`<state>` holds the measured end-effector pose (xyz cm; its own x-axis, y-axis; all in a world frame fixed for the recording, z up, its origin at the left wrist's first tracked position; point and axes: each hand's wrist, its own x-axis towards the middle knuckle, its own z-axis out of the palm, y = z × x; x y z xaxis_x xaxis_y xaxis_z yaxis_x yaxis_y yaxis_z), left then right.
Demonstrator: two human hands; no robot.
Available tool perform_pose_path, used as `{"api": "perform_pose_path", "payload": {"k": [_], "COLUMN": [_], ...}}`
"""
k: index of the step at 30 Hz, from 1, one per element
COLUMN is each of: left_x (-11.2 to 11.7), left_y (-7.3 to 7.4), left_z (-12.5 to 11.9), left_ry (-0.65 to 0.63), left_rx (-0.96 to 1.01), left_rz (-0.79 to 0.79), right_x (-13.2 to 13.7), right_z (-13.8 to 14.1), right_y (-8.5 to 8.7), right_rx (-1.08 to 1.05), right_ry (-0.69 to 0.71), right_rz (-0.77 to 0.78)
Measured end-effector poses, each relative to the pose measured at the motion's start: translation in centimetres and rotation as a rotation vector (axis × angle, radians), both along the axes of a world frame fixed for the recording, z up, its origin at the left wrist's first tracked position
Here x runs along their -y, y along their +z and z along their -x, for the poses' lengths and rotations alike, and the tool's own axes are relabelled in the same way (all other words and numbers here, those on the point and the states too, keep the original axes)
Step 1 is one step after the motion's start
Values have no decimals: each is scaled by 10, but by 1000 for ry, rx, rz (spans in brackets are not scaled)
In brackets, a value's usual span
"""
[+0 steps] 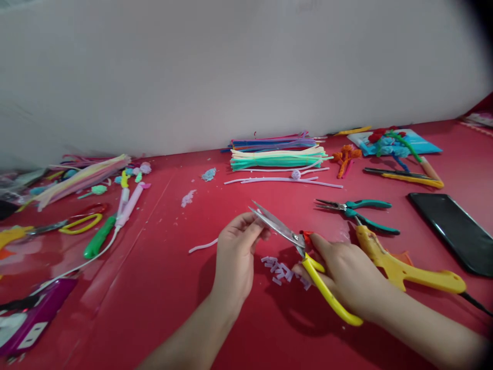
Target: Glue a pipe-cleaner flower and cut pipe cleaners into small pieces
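Note:
My right hand (342, 272) grips yellow-handled scissors (292, 239), whose blades point up and left, slightly apart. My left hand (234, 252) is pinched near the blade tips; what its fingers hold is too small to make out. Several short lilac cut pieces (281, 271) lie on the red table (162, 288) between my hands. A pale lilac strand (203, 246) lies just left of my left hand.
A stack of coloured pipe cleaners (277, 152) lies at the back by the wall. Teal pliers (358, 211), a yellow glue gun (408, 267) and a black phone (454, 231) lie to the right. More scissors (69, 224), pens and pipe cleaners lie on the left.

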<state>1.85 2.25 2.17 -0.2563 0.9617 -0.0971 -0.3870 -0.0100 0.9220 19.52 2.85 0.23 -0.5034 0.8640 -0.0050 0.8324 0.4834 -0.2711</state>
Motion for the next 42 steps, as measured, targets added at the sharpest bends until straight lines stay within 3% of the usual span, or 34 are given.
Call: {"api": "perform_pose_path", "payload": {"k": [15, 42], "left_x": [1, 1], "left_y": [1, 0], "left_z": [4, 2], "left_ry": [31, 55], "left_rx": [-121, -82], "left_rz": [-48, -60], "right_x": [-1, 1], "right_z": [-3, -1], "right_y": [-6, -9], "right_rx": [110, 46], "right_ry": [26, 45], "right_rz": [-100, -91]}}
